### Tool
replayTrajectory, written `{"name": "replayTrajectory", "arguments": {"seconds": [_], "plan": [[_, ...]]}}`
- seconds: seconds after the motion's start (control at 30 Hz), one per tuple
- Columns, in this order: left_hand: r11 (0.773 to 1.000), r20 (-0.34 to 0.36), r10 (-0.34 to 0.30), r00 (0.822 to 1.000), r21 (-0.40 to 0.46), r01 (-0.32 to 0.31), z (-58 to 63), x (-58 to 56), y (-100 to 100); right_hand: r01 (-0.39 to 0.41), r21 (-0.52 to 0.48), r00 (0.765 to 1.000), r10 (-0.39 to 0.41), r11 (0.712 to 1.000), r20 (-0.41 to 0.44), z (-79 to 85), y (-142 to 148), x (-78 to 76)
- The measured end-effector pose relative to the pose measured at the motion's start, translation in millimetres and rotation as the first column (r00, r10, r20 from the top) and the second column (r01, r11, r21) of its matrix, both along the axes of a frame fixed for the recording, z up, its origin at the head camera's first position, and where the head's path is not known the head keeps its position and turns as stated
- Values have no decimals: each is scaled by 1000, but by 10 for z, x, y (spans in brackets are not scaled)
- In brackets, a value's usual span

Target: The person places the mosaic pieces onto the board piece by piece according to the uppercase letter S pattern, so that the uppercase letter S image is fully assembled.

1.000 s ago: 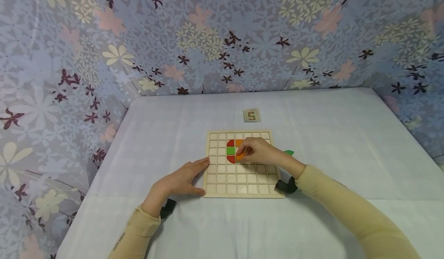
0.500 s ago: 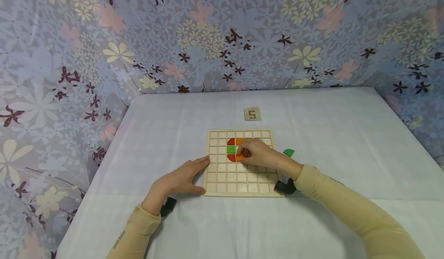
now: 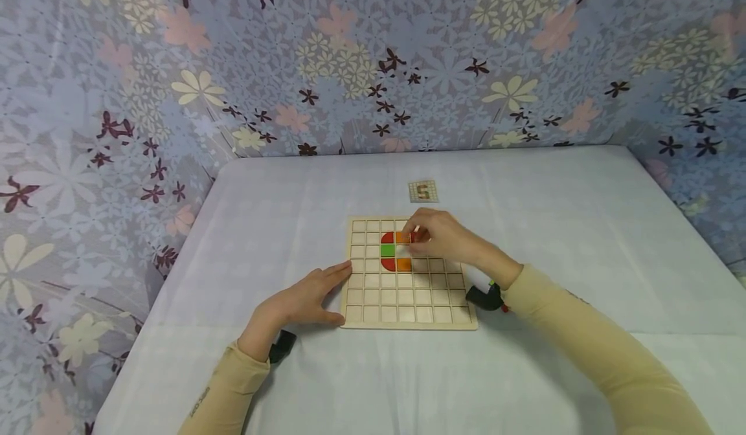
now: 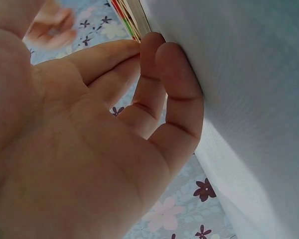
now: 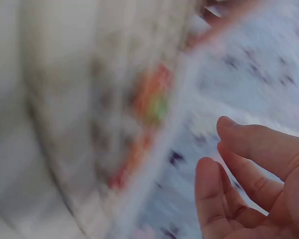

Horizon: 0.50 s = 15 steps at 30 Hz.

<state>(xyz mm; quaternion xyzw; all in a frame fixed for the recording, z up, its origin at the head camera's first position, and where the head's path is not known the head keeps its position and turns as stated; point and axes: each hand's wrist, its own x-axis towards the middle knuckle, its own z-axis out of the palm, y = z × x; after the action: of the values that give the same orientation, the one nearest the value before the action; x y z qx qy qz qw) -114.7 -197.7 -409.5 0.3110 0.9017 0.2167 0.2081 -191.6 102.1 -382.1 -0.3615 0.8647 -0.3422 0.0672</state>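
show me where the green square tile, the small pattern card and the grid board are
green square tile point(image 3: 388, 250): head view, middle of its top face
small pattern card point(image 3: 423, 191): head view, middle of its printed face
grid board point(image 3: 406, 298): head view, a bare cell in its lower part

Your board point(image 3: 405, 281): pale wood, darker square grid. Tiles you've got: upper red tile point(image 3: 387, 237), lower red tile point(image 3: 388, 265), green tile point(image 3: 387, 251), upper orange tile point(image 3: 400, 237), lower orange tile point(image 3: 403, 265). Partly hidden piece point(image 3: 414, 235) also red. Your card point(image 3: 423, 191): pale, fine grid, reddish figure. Your sleeves point(image 3: 594, 344): tan, left dark-lettered. Wrist cameras point(image 3: 484, 298): black. Bench point(image 3: 553, 215): whitish, faint checks. Backdrop point(image 3: 361, 46): blue-grey, cream, pink, maroon flowers.
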Motion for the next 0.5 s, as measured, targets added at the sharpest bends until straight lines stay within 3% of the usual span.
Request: {"name": "replayTrajectory", "arguments": {"seconds": [0.1, 0.2, 0.5], "plan": [[1000, 2, 2, 1000, 5, -2, 2, 0, 12, 77, -47, 996, -79, 996, -44, 261, 158, -61], [1000, 4, 7, 1000, 2, -7, 1, 3, 12, 131, -53, 989, -134, 990, -59, 415, 320, -95], [1000, 11, 16, 1000, -4, -16, 13, 18, 15, 205, -39, 978, -207, 978, -35, 425, 658, -81]]}}
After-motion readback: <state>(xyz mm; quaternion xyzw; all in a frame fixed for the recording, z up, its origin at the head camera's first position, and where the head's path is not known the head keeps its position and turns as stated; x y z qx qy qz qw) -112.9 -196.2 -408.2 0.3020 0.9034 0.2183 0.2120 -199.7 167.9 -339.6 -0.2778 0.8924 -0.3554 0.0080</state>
